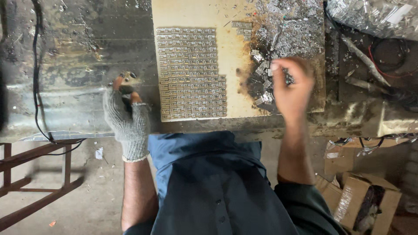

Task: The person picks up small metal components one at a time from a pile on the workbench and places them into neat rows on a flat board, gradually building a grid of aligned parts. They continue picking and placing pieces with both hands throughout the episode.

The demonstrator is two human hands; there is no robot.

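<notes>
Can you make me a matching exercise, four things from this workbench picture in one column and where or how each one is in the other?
Things:
1. left hand
2. right hand
3. rows of small metal pieces
4. cardboard box

Places or states:
A. on the floor at lower right
B. bare, over a loose pile of metal pieces
C. laid in neat lines on the pale board
D. in a grey knitted glove, at the board's left edge

Pairs: 1-D, 2-B, 3-C, 4-A

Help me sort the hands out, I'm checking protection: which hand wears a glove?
The left hand wears a grey knitted glove with the fingertips open, resting on the bench beside the board. The right hand is bare, over loose metal pieces.
</notes>
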